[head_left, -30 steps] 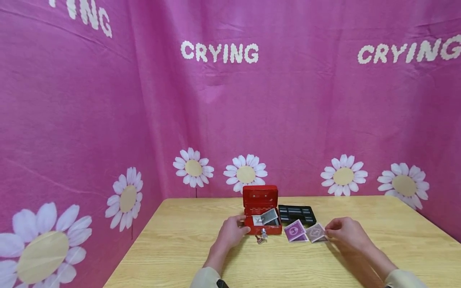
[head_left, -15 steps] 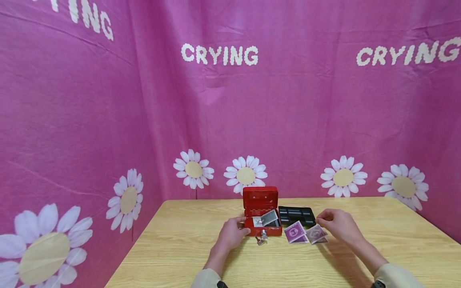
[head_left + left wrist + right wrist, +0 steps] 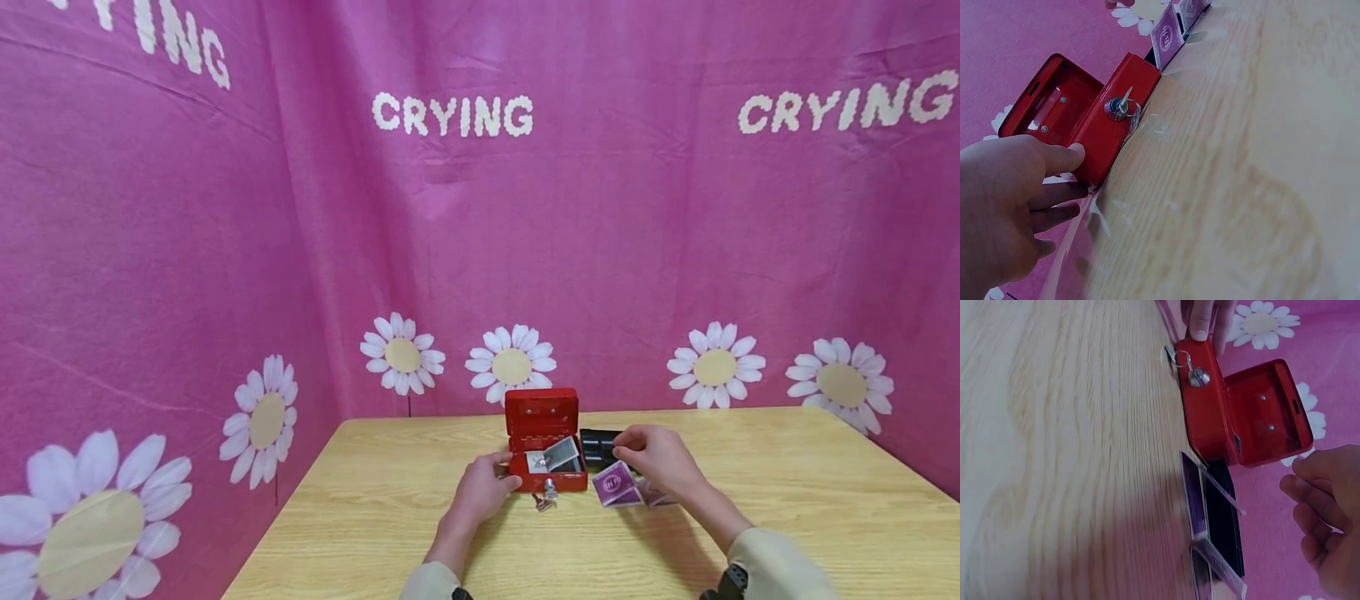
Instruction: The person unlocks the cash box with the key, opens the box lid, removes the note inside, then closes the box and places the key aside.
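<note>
My left hand (image 3: pixel 482 487) holds the left end of a small red cash box (image 3: pixel 542 482), thumb on its front and fingers at its side. The box lid stands raised. Folded grey and white papers (image 3: pixel 562 452) lie inside, and keys (image 3: pixel 1133 112) hang from the front lock (image 3: pixel 1115 108). My right hand (image 3: pixel 662 458) is over the black coin tray (image 3: pixel 596 447), thumb and forefinger close together. Whether something small is between them is hidden. Below it stand a folded purple note (image 3: pixel 617 485) and a folded brownish note (image 3: pixel 654 497), partly covered by the hand.
All of this stands on a light wooden table (image 3: pixel 540 558). Behind and to the left hangs a magenta cloth (image 3: pixel 600 250) with white daisies and lettering. The tray lies right of the box, behind the folded notes.
My right hand has lifted from beside the brownish note and moved left, over the tray towards the box. The left hand, box and notes have stayed in place.
</note>
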